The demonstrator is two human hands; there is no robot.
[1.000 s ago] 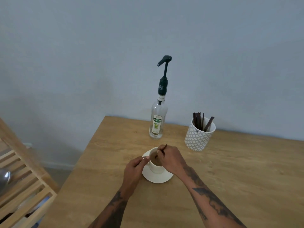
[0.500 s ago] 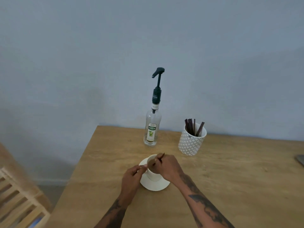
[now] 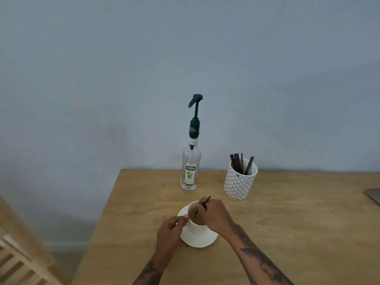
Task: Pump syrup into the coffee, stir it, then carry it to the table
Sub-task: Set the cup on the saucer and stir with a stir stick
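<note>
Same stirring as before: right hand (image 3: 216,214) pinches stick (image 3: 203,204) dipped in cup (image 3: 196,228), stick leaning a bit flatter. Left hand (image 3: 169,229) still pinches cup's near-left rim. Cup on saucer (image 3: 202,240), bottle (image 3: 190,171) behind.

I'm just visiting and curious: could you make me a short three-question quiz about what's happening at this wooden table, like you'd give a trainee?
1. True or false: the right hand holds a stir stick in the coffee cup.
2. What does the coffee cup stand on? A) the bare table B) a white saucer C) a tray
3. Fill in: the spare stir sticks stand in a patterned ____ to the right of the syrup bottle.

Key:
1. True; the left hand touches the cup's side with its fingers.
2. B
3. cup, the patterned cup by the wall.
</note>
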